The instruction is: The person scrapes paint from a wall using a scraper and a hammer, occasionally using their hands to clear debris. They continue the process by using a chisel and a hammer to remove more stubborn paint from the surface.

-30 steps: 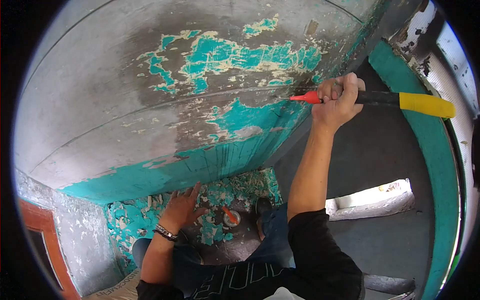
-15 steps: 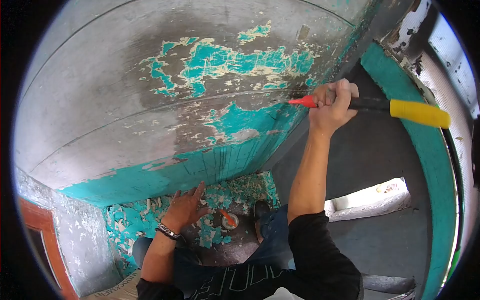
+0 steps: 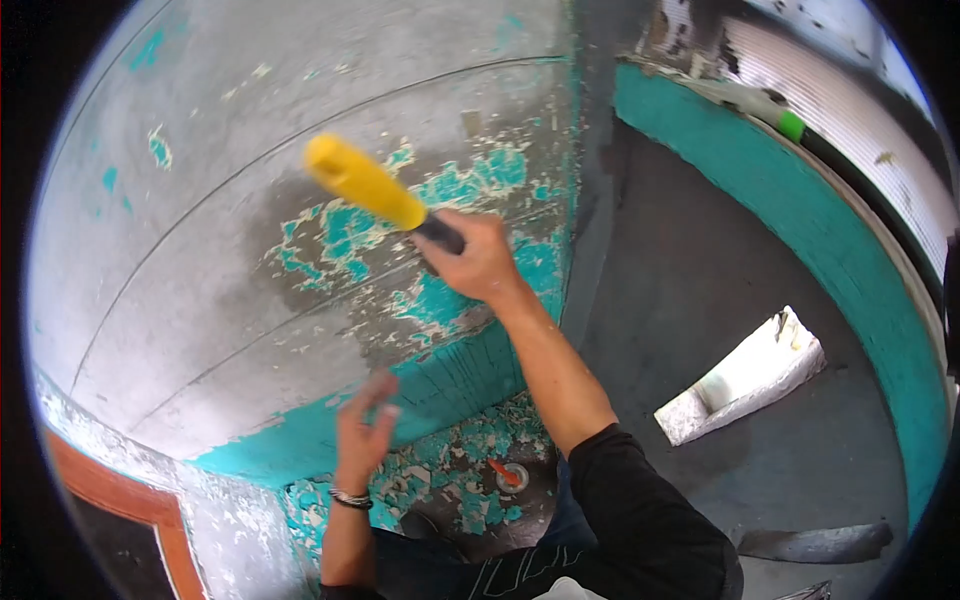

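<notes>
Gripping the yellow-handled tool (image 3: 365,182) in our right hand (image 3: 475,258), we have the fingers wrapped around its black section, with the yellow butt slanting up and to the left in front of the wall (image 3: 215,250). The working end is hidden behind the hand, so we cannot tell whether it touches the surface. Our left hand (image 3: 365,430) is blurred, its fingers parted and loose, apparently holding nothing; it hangs lower down, in front of the teal band (image 3: 290,440), and we cannot be sure whether it meets the wall. Patches of teal paint (image 3: 440,300) with pale, ragged edges lie about the right hand

As we judge it, a slack grip or too steep an angle could make the tool skid on bare grey wall, or gouge it, and a slip downward might bring the hidden end toward our left hand, which sits below and to the left. Loose flakes (image 3: 450,470) cover the floor beneath us; a shifted foot could slide on them. Among them stands a small round container (image 3: 512,478) with an orange object (image 3: 503,470) in or across it, which a careless step might knock over
</notes>
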### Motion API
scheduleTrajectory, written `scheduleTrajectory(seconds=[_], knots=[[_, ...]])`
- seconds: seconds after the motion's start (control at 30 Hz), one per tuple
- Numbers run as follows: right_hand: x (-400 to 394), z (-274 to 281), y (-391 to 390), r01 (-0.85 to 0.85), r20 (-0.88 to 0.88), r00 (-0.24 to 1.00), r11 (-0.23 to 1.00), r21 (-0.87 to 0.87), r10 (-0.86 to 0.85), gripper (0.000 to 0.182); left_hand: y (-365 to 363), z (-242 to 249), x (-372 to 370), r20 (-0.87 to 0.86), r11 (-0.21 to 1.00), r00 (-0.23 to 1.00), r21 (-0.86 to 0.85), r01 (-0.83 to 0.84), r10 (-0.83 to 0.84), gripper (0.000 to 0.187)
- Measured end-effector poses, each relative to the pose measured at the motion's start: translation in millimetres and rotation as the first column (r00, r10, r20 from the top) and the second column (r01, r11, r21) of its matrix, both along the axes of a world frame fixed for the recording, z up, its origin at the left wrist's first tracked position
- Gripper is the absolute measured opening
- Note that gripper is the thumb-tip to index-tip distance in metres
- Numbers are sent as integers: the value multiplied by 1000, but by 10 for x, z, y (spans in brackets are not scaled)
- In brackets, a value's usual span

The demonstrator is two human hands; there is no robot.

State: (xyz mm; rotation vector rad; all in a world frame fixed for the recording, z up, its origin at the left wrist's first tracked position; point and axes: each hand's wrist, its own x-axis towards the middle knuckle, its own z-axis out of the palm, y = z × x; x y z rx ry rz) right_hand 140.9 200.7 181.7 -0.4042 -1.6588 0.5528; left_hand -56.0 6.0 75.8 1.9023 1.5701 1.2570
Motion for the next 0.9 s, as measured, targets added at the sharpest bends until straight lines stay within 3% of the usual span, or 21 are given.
scheduleTrajectory(seconds=[0.03, 0.07, 0.1, 0.13, 0.2, 0.27, 0.3, 0.37, 0.4, 0.47, 0.5, 0.53, 0.6, 0.63, 0.67, 0.73, 0.8, 0.87, 0.9], knots=[[16, 1, -9, 4, -11, 1000, 1000, -7, -4, 17, 1, 317, 31, 116, 984, 991, 161, -83, 65, 55], [24, 9, -25, 16, 31, 999, 999, 44, -17, 16, 26, 611, -9, 178, 938, 977, 303, -170, 120, 66], [13, 14, -46, 21, 72, 997, 995, 96, -28, 15, 78, 989, 79, 334, 883, 942, 437, -168, 14, 68], [-8, 14, -68, 17, 63, 998, 996, 90, -22, 15, 90, 1479, 303, 386, 825, 922, 533, -189, -38, 85], [-25, 20, -124, 20, 38, 999, 984, 174, -27, 15, 125, 2100, 577, 327, 705, 927, 701, -106, -185, 93], [-26, 43, -180, 13, 31, 999, 982, 188, -19, 15, 154, 2422, 816, 250, 695, 911, 717, 53, -328, 99], [-40, 46, -201, -5, 25, 1000, 977, 211, -1, 15, 175, 2448, 873, 245, 695, 911, 716, 60, -331, 99], [-51, 55, -210, -25, 8, 1000, 972, 234, 24, 16, 209, 2472, 945, 112, 729, 890, 623, 283, -441, 85], [-55, 52, -202, -29, 5, 1000, 973, 230, 28, 16, 233, 2482, 949, 110, 733, 893, 619, 282, -437, 85], [-58, 35, -167, -55, 1, 998, 975, 215, 56, 20, 312, 2503, 943, 50, 641, 801, 631, 438, -596, 59], [-46, 13, -155, -58, -2, 998, 977, 207, 59, 20, 380, 2467, 1101, 242, 678, 784, 677, 285, -571, 38], [-25, -11, -143, -59, -2, 998, 976, 208, 61, 20, 442, 2453, 1113, 245, 685, 785, 670, 287, -569, 38], [48, -55, -102, -48, -12, 999, 978, 201, 51, 20, 583, 2440, 1145, 215, 630, 678, 629, 455, -703, 32], [112, -85, -89, -62, -32, 997, 983, 174, 68, 18, 657, 2405, 1238, 298, 673, 694, 647, 358, -656, 31], [167, -104, -81, -79, -48, 995, 985, 151, 87, 16, 732, 2352, 1320, 303, 675, 690, 643, 362, -658, 31], [217, -309, 42, -51, -25, 998, 987, 151, 55, 17, 846, 2256, 1447, 486, 814, 787, 580, 33, -379, 30], [304, -407, 71, 48, 5, 999, 973, 227, -50, 16, 817, 2137, 1506, 452, 806, 795, 587, 76, -405, 29], [324, -483, 9, 37, 31, 999, 979, 199, -44, 17, 664, 2047, 1543, 435, 808, 805, 582, 90, -403, 29], [322, -491, -36, 124, -16, 992, 979, 160, -123, 17, 583, 2040, 1601, 399, 807, 840, 586, 75, -368, 28]])
